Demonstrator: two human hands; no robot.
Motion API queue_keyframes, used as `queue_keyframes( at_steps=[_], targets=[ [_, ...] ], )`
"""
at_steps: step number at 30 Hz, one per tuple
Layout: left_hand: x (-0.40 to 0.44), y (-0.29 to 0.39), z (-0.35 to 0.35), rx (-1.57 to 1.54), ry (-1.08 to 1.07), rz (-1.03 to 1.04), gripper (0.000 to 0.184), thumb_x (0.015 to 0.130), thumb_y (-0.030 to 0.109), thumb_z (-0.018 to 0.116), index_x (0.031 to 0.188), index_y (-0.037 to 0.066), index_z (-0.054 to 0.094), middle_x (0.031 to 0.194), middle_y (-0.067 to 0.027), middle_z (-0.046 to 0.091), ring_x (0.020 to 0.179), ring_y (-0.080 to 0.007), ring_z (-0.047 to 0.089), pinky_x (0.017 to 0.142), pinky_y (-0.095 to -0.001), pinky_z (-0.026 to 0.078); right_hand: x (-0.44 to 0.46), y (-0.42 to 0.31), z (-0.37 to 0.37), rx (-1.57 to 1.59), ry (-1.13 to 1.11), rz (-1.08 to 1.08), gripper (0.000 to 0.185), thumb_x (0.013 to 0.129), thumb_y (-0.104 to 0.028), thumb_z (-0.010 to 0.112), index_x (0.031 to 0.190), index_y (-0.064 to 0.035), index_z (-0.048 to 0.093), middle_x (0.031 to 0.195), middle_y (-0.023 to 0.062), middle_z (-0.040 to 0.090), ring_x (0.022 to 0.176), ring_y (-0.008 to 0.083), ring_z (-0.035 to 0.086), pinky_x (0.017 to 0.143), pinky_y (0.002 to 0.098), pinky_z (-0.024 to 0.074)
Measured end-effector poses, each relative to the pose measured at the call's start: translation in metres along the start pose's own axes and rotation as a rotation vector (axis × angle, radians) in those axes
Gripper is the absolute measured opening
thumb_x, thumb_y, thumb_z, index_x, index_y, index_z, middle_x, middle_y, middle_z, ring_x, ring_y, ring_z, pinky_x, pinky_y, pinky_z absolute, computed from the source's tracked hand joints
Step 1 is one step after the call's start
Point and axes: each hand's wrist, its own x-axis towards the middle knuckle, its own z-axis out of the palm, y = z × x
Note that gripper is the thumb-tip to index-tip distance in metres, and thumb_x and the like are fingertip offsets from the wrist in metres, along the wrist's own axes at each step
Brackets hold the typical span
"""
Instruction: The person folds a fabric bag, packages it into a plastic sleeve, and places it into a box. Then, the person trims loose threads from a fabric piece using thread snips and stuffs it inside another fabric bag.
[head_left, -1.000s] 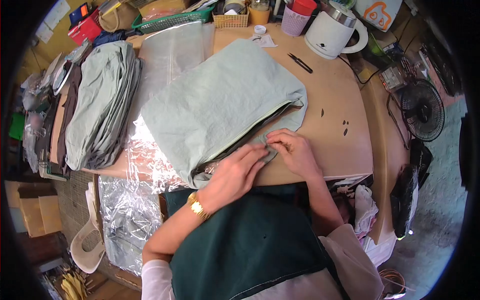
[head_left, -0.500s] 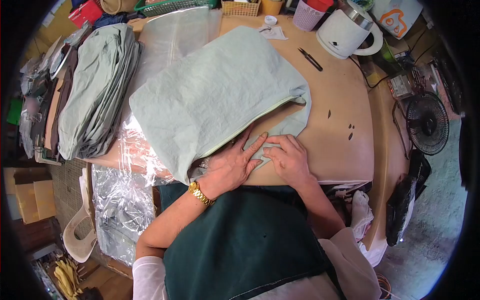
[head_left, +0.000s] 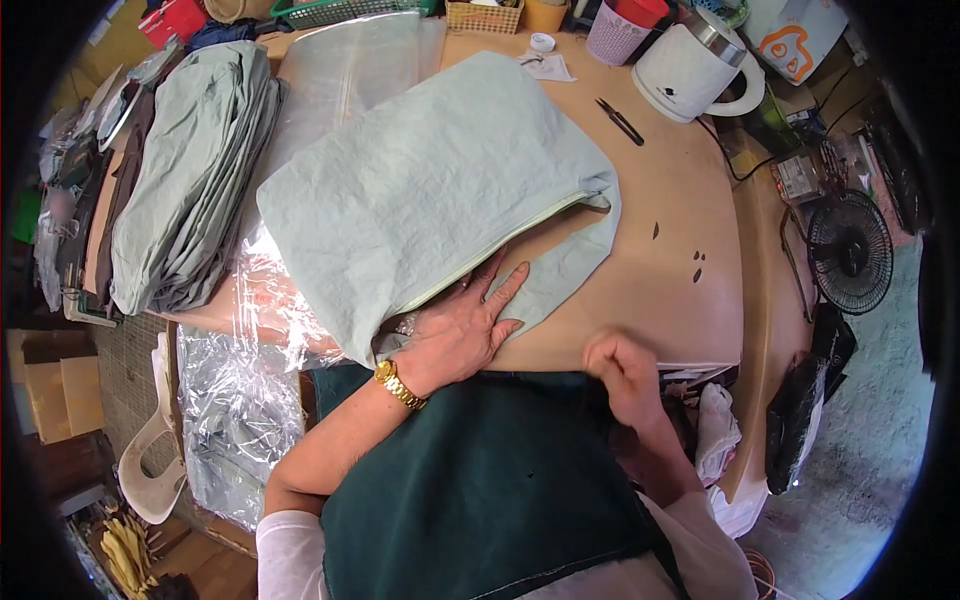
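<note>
A pale grey-green fabric piece (head_left: pixel 430 170) with a light zipper edge lies slanted across the table. My left hand (head_left: pixel 455 335), with a gold watch at the wrist, rests flat at its near opening, fingers spread; some fingertips go under the zipper edge. The thumb and index finger lie on the lower fabric layer. To the right, off the fabric, my right hand (head_left: pixel 622 368) hovers at the table's front edge with its fingers curled in. It is slightly blurred, and anything inside it is too small to make out.
A stack of folded grey-green fabric (head_left: pixel 195 170) lies at the left, beside clear plastic sheets (head_left: pixel 350 75). Black thread snips (head_left: pixel 620 121) lie at the back right, near a white kettle (head_left: pixel 690 65). A black fan (head_left: pixel 850 252) stands at the far right.
My right hand has left the fabric beside my left hand and moved right and toward my body, its fingers curling. My left hand has spread out and flattened from its earlier pinch.
</note>
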Motion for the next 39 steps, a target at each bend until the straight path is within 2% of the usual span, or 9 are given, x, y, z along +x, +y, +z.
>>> queue_keyframes(
  at_steps=[3, 5, 9, 11, 14, 18, 24, 32, 39],
  targets=[
    [0.000, -0.001, 0.000, -0.015, -0.015, -0.008, 0.062, 0.096, 0.040, 0.048, 0.150, 0.017, 0.029, 0.156, -0.0179, 0.021, 0.140, -0.0417, 0.026, 0.107, -0.0461, 0.038, -0.024, -0.006, -0.005, 0.050, -0.245, 0.122, 0.008, 0.086, 0.002, 0.054, 0.079, -0.0017, 0.052, 0.076, 0.0075, 0.056, 0.069, 0.0200, 0.056, 0.068, 0.0303, 0.0452],
    [0.000, -0.001, 0.002, 0.009, -0.006, 0.003, 0.063, 0.096, 0.042, 0.048, 0.150, 0.017, 0.028, 0.156, -0.0176, 0.020, 0.140, -0.0414, 0.026, 0.108, -0.0463, 0.037, -0.035, -0.004, -0.004, -0.693, -0.533, 0.144, 0.010, 0.086, -0.007, 0.059, 0.078, -0.0026, 0.056, 0.073, 0.0112, 0.056, 0.072, 0.0302, 0.059, 0.070, 0.0377, 0.0470],
    [-0.003, 0.001, 0.000, 0.003, 0.053, 0.030, 0.058, 0.094, 0.031, 0.053, 0.147, 0.015, 0.036, 0.155, -0.0191, 0.022, 0.141, -0.0411, 0.026, 0.109, -0.0459, 0.036, -0.052, 0.014, -0.008, -0.731, -0.469, 0.126, 0.012, 0.084, -0.015, 0.063, 0.082, -0.0042, 0.059, 0.083, 0.0138, 0.058, 0.082, 0.0368, 0.059, 0.073, 0.0433, 0.0470],
    [-0.005, -0.002, -0.005, -0.007, 0.255, 0.348, 0.045, 0.090, 0.024, 0.061, 0.131, 0.007, 0.053, 0.143, -0.0197, 0.042, 0.125, -0.0389, 0.048, 0.099, -0.0431, 0.041, -0.036, 0.008, -0.013, -0.802, -0.623, 0.314, 0.016, 0.083, -0.017, 0.066, 0.087, -0.0044, 0.057, 0.096, 0.0144, 0.056, 0.088, 0.0355, 0.057, 0.073, 0.0411, 0.0472],
    [-0.049, 0.020, -0.052, 0.051, 0.531, 0.264, 0.034, 0.079, 0.016, 0.073, 0.108, 0.004, 0.059, 0.118, -0.0156, 0.057, 0.103, -0.0343, 0.057, 0.083, -0.0416, 0.044, -0.012, -0.026, -0.014, -0.507, -0.324, 0.149, 0.022, 0.080, -0.018, 0.069, 0.094, -0.0047, 0.058, 0.104, 0.0135, 0.054, 0.093, 0.0349, 0.057, 0.074, 0.0418, 0.0476],
    [-0.088, 0.009, -0.083, 0.093, 0.572, -0.320, 0.042, 0.066, 0.014, 0.084, 0.093, 0.002, 0.053, 0.086, -0.0135, 0.053, 0.079, -0.0325, 0.054, 0.067, -0.0388, 0.044, 0.010, -0.023, 0.007, -0.498, -0.246, -0.050, 0.021, 0.075, -0.006, 0.073, 0.094, -0.0043, 0.064, 0.096, 0.0098, 0.057, 0.091, 0.0297, 0.057, 0.076, 0.0374, 0.0477],
    [-0.098, -0.013, -0.068, 0.020, 0.451, -0.384, 0.019, 0.078, 0.010, 0.073, 0.084, 0.003, 0.056, 0.076, -0.0131, 0.055, 0.067, -0.0310, 0.056, 0.060, -0.0385, 0.044, 0.065, -0.023, 0.105, -0.385, -0.202, -0.433, 0.020, 0.080, -0.018, 0.072, 0.091, -0.0049, 0.064, 0.085, 0.0106, 0.062, 0.087, 0.0325, 0.061, 0.076, 0.0436, 0.0476],
    [-0.093, 0.000, -0.066, -0.195, 0.609, -0.313, 0.020, 0.083, 0.008, 0.071, 0.074, 0.002, 0.054, 0.061, -0.0130, 0.054, 0.051, -0.0262, 0.054, 0.048, -0.0335, 0.041, 0.070, -0.024, 0.154, 0.273, -0.182, -0.036, 0.020, 0.081, -0.013, 0.071, 0.089, 0.0038, 0.063, 0.076, 0.0183, 0.067, 0.071, 0.0318, 0.067, 0.064, 0.0416, 0.0515],
    [-0.096, 0.003, -0.063, -0.304, 0.552, -0.364, 0.022, 0.085, 0.011, 0.071, 0.074, 0.001, 0.055, 0.057, -0.0103, 0.057, 0.046, -0.0189, 0.052, 0.047, -0.0306, 0.041, 0.062, -0.019, 0.142, -0.126, -0.128, -0.383, 0.019, 0.082, -0.016, 0.070, 0.093, -0.0008, 0.065, 0.097, 0.0195, 0.063, 0.086, 0.0306, 0.063, 0.073, 0.0406, 0.0496]
  ],
)
